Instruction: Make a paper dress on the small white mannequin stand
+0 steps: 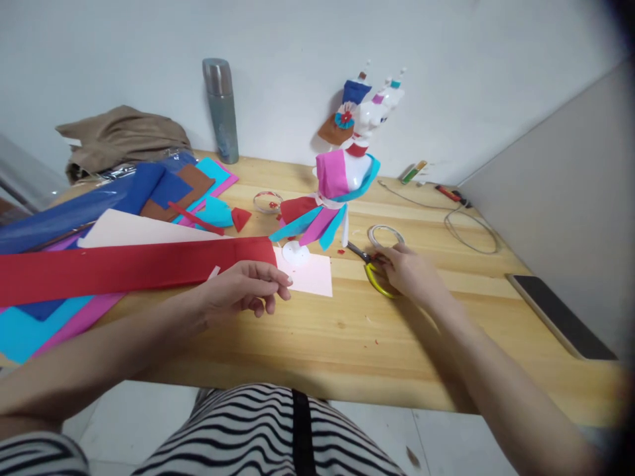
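Observation:
My left hand [251, 287] hovers over the table's near side, beside the end of a long red paper strip [149, 268]. Its fingers are loosely curled and apart; a small whitish spot shows at a fingertip, too small to name. My right hand [409, 271] has its fingers closed on the yellow-handled scissors [380, 281], which lie with blades pointing left. Just behind those fingers is a roll of tape [387, 233]. Between the hands, farther back, stands a white figurine [354, 173] dressed in pink, turquoise, red, blue and brown paper, with a white round base [296, 252].
Coloured sheets [173, 188] are piled at the left, before a brown cloth [124, 135]. A flask [222, 112] stands by the wall. A second tape roll [268, 202] lies left of the figurine. At right are a cable [446, 221] and a phone [558, 314].

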Tool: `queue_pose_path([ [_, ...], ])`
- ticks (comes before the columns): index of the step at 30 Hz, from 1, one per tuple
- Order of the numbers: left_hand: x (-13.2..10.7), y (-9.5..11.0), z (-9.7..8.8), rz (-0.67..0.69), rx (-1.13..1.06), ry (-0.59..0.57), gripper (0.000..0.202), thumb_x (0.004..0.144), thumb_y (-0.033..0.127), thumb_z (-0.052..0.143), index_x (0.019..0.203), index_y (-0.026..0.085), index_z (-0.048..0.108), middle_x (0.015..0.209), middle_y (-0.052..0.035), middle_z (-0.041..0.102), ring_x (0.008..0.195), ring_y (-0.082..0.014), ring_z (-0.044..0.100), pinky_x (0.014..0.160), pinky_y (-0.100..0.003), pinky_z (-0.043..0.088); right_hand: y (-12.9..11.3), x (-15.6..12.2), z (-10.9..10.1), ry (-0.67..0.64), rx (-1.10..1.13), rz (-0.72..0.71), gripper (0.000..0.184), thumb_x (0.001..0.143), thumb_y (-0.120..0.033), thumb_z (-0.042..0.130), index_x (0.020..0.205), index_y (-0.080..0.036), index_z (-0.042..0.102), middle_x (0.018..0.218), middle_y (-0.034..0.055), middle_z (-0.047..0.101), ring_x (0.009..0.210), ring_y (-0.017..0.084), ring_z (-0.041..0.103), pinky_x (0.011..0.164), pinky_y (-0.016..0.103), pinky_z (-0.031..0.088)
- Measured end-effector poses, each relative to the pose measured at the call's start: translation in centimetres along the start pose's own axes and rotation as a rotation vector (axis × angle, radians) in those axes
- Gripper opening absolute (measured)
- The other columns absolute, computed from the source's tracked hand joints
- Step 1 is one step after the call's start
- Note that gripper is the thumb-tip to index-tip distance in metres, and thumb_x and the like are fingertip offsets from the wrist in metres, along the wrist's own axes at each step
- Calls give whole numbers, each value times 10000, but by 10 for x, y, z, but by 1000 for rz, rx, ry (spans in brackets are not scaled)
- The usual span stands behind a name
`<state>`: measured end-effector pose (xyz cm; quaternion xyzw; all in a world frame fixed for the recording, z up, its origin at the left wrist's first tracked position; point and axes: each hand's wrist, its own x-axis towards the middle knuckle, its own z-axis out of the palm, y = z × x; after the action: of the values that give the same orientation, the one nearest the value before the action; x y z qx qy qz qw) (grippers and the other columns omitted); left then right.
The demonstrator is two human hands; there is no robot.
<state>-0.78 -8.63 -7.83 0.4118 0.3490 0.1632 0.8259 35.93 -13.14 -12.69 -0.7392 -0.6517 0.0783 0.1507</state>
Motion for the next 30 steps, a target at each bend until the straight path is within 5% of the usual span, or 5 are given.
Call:
queue_pose_path([
  [9, 1, -11, 1, 71, -87, -33, 186, 679, 243, 818, 813, 144, 735, 751, -13, 703, 509, -70, 588, 404, -161, 371, -7, -8, -13, -165, 183, 172, 227, 821, -203, 601, 1040, -189, 660, 836, 81, 686, 708, 208, 629, 671, 336, 471],
  [16, -3, 0, 13, 172, -40, -128, 153, 754, 232, 760, 878, 148, 728, 784, -13, 704, 537, -59, 588, 438, -158, 384, -43, -58, -18, -145, 1346, 254, 460, 632, -436, 901, 998, -319, 648, 698, -48, 554, 534, 108, 477, 468, 235, 358],
  [20, 3, 1, 26, 213, -34, -192, 156, 746, 224, 760, 879, 151, 722, 754, 1, 693, 505, -58, 575, 426, -161, 388, -80, -77, -21, -189, 1632, 89, 482, 530, -592, 926, 836, -285, 715, 796, 4, 612, 574, 107, 429, 498, 263, 386],
  [23, 5, 0, 34, 217, -27, -215, 145, 752, 224, 756, 872, 153, 719, 738, 6, 689, 495, -57, 574, 424, -161, 385, -99, -84, -26, -362, 1708, 23, 653, 551, -787, 802, 994, -312, 733, 815, 16, 607, 542, 116, 406, 432, 256, 321],
  [30, 4, 7, 46, 243, 7, -221, 135, 753, 258, 751, 811, 147, 701, 698, 12, 662, 475, -54, 540, 413, -168, 342, -104, -82, -34, 96, 1596, -87, 281, 849, -520, 715, 758, -255, 689, 699, -16, 507, 514, 100, 442, 445, 243, 369],
])
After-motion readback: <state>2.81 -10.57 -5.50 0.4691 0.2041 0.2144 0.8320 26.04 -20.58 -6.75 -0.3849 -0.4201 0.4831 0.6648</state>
